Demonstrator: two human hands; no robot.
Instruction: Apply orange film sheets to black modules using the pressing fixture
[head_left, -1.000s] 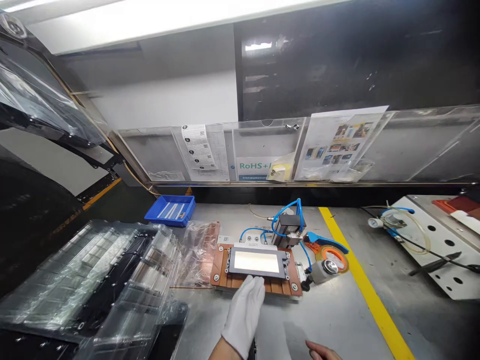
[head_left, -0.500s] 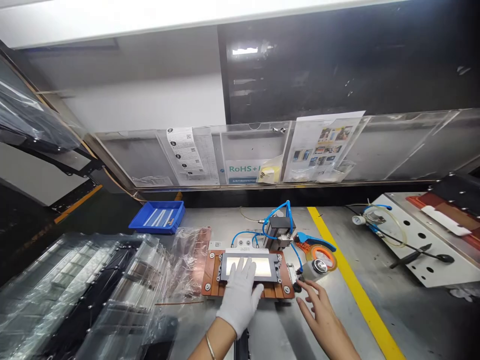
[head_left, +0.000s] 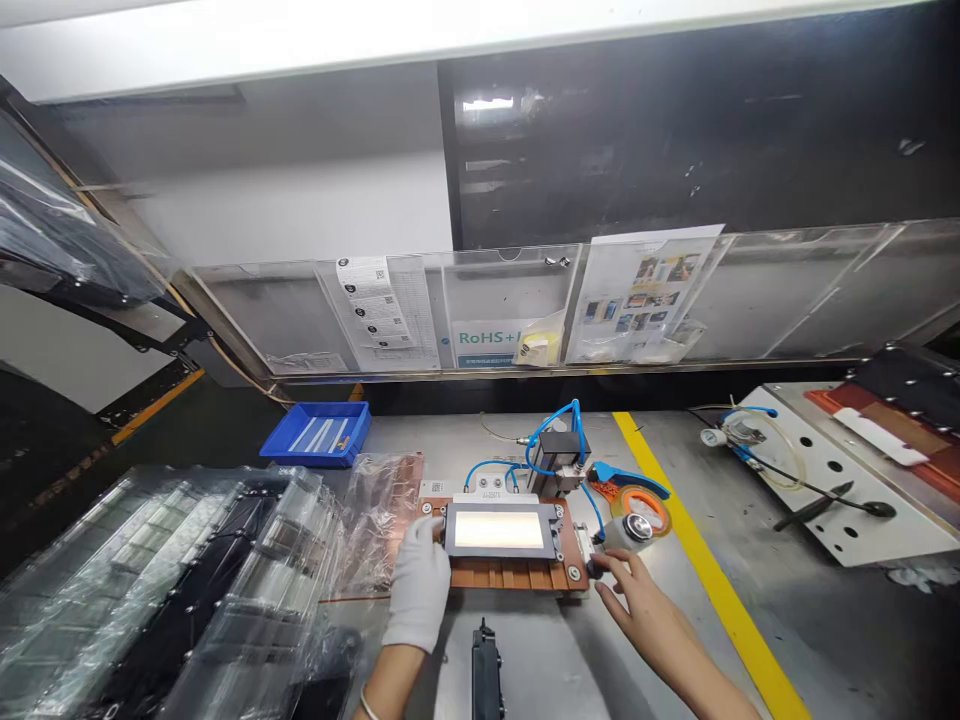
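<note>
Left hand (head_left: 420, 590) wears a white fabric glove. A thin bangle circles that wrist. Right hand (head_left: 637, 605) is ungloved.

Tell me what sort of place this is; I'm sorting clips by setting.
Likely an electronics assembly bench in a factory: a brown fixture with blue air hoses, stacked clear part trays, and work instruction sheets in wall holders.

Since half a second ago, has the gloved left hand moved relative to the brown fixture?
Yes. The gloved left hand slid leftward off the lit panel to the left end of the brown fixture.
</note>
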